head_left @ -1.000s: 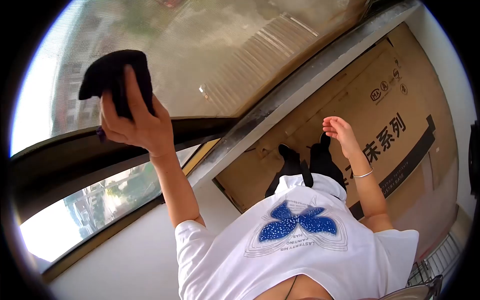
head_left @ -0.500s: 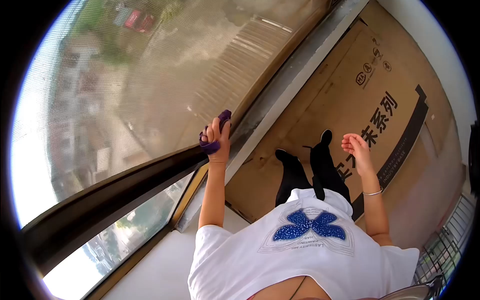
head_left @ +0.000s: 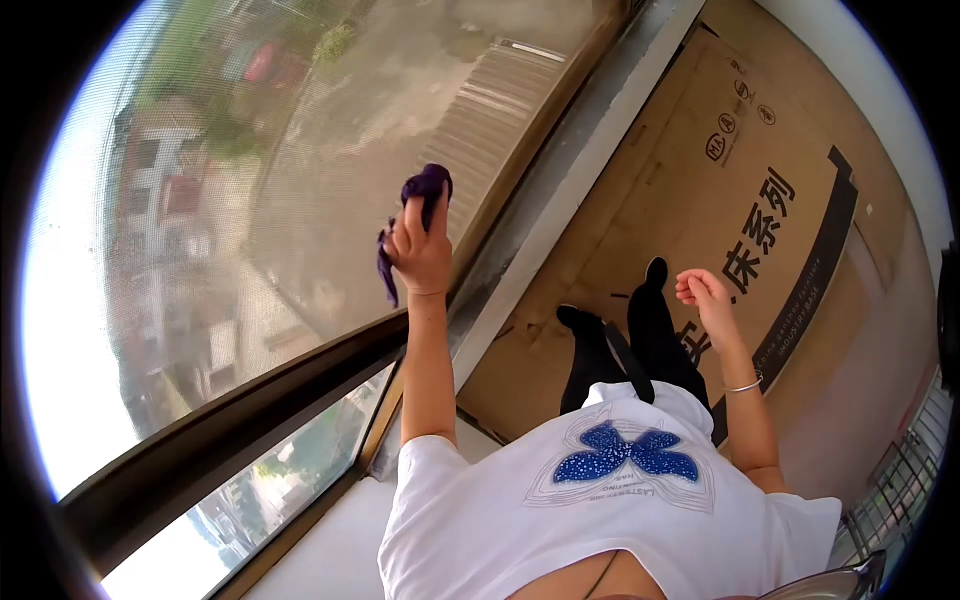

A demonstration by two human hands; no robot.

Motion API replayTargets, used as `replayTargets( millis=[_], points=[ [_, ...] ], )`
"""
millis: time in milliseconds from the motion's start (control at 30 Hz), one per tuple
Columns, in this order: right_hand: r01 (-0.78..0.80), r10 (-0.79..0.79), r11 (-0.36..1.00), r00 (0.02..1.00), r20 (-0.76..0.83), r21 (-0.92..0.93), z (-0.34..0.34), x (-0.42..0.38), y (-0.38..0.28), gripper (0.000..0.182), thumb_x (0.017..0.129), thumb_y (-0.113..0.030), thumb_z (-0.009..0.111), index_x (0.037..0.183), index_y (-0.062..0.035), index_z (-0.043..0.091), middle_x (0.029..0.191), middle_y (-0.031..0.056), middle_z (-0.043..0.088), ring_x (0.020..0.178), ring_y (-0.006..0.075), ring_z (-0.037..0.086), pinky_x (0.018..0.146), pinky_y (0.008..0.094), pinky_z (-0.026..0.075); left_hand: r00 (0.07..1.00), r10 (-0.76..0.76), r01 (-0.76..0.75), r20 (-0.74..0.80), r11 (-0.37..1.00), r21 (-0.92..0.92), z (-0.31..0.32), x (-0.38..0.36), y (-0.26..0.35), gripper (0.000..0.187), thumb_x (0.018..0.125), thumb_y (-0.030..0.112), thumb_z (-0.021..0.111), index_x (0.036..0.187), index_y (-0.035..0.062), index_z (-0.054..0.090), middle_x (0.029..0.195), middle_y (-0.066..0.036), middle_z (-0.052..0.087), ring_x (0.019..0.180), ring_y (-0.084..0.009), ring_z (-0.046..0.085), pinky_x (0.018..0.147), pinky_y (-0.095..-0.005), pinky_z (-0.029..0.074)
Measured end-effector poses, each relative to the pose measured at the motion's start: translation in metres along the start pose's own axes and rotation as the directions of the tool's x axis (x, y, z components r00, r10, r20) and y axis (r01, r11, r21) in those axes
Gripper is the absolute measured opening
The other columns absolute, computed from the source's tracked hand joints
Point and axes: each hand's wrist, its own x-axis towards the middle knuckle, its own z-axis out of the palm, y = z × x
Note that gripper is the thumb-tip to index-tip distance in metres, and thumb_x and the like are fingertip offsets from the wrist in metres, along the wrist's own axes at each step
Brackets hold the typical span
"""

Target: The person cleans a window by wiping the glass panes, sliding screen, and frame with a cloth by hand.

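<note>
My left hand (head_left: 420, 245) is raised in front of the window screen (head_left: 300, 200), with its fingers wrapped round a dark purple cloth (head_left: 428, 187). The cloth bunches above the fingertips, and a loose end hangs down on the left side of the hand. Whether the cloth touches the mesh is hard to tell. On the right, my right hand (head_left: 706, 295) hangs in the air over the printed cardboard, its fingers curled in together. Anything inside those curled fingers is hidden.
A dark window frame bar (head_left: 240, 420) crosses the lower left. The sill (head_left: 570, 190) runs diagonally beside the screen. Large brown cardboard (head_left: 620, 200) with black printing lies beyond my feet. A wire rack (head_left: 890, 500) stands at the lower right.
My left hand has moved up the screen with the purple cloth, and the cloth's loose end now dangles. My right hand has curled its fingers more and stayed in nearly the same place.
</note>
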Motion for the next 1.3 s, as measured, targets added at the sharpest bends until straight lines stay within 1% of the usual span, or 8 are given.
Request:
replayTargets(
  millis=[67,200,367,533,767,933,1133,1300],
  points=[
    [-0.010,0.009,1.000,0.999,-0.042,-0.006,-0.013,-0.005,0.008,0.023,0.101,-0.016,0.045,0.105,-0.0038,0.063,0.093,0.0025,0.063,0.084,0.0103,0.060,0.078,0.0241,0.049,0.938,0.168,-0.079,0.302,0.955,-0.287,0.039,-0.075,0.024,0.032,0.083,0.009,0.060,0.111,0.0220,0.070,0.119,0.003,0.056,0.098,-0.0166,0.055,0.080,-0.0311,0.047],
    [-0.021,0.017,0.999,0.991,-0.131,-0.028,-0.036,-0.009,0.011,0.023,0.102,-0.017,0.046,0.104,-0.0039,0.064,0.093,0.0022,0.064,0.083,0.0100,0.061,0.077,0.0235,0.049,0.873,0.228,-0.026,0.432,0.905,-0.424,0.040,-0.093,0.030,0.035,0.079,0.011,0.063,0.112,0.0213,0.070,0.117,0.002,0.056,0.100,-0.0173,0.055,0.084,-0.0354,0.046],
    [-0.005,0.007,1.000,0.991,-0.130,0.016,-0.040,0.004,-0.003,0.023,0.102,-0.017,0.046,0.105,-0.0030,0.063,0.092,0.0020,0.063,0.083,0.0096,0.060,0.077,0.0233,0.048,0.987,-0.085,0.085,-0.135,0.996,-0.005,-0.035,0.049,-0.042,0.036,0.083,0.007,0.061,0.114,0.0213,0.071,0.114,-0.003,0.052,0.102,-0.0204,0.049,0.089,-0.0343,0.038],
    [0.051,-0.049,0.998,0.995,-0.081,0.026,-0.025,0.021,-0.023,0.022,0.101,-0.015,0.044,0.105,-0.0026,0.063,0.094,0.0025,0.062,0.085,0.0099,0.059,0.078,0.0235,0.048,0.688,-0.312,0.346,-0.656,0.935,-0.082,-0.115,0.198,-0.099,0.037,0.089,0.009,0.056,0.123,0.0125,0.067,0.115,-0.017,0.043,0.102,-0.0269,0.043,0.087,-0.0390,0.039],
    [0.010,-0.011,1.000,0.997,-0.080,-0.018,-0.037,0.024,0.000,0.022,0.102,-0.017,0.046,0.105,-0.0019,0.063,0.093,0.0021,0.062,0.085,0.0100,0.059,0.080,0.0245,0.049,0.999,0.035,-0.035,-0.013,0.999,0.026,0.057,0.060,0.065,0.033,0.083,0.011,0.064,0.109,0.0287,0.074,0.111,0.008,0.056,0.094,-0.0153,0.049,0.081,-0.0298,0.040],
    [-0.023,0.021,1.000,0.986,-0.167,-0.008,-0.068,0.021,0.016,0.022,0.102,-0.017,0.047,0.105,-0.0024,0.063,0.093,0.0017,0.062,0.085,0.0092,0.059,0.079,0.0239,0.049,0.786,0.253,0.042,0.563,0.888,-0.457,0.122,-0.055,0.103,0.044,0.079,0.001,0.059,0.119,0.0173,0.066,0.122,-0.003,0.055,0.105,-0.0254,0.054,0.091,-0.0410,0.044],
    [0.001,0.005,0.999,0.987,-0.162,0.033,-0.079,0.036,-0.005,0.022,0.102,-0.017,0.047,0.105,-0.0026,0.063,0.093,0.0013,0.062,0.084,0.0084,0.058,0.079,0.0232,0.049,1.000,-0.027,0.027,-0.003,0.997,-0.068,0.035,0.103,0.032,0.043,0.081,0.004,0.060,0.119,0.0225,0.069,0.115,-0.002,0.052,0.103,-0.0209,0.047,0.094,-0.0389,0.037],
    [0.092,-0.085,0.994,0.991,-0.103,0.064,-0.082,0.056,-0.020,0.021,0.103,-0.016,0.046,0.106,-0.0019,0.062,0.094,0.0014,0.061,0.086,0.0084,0.057,0.080,0.0231,0.048,0.674,-0.337,0.340,-0.657,0.932,-0.129,-0.057,0.268,-0.014,0.037,0.082,0.005,0.058,0.114,0.0179,0.072,0.112,-0.009,0.046,0.104,-0.0253,0.039,0.090,-0.0434,0.030]
  ],
)
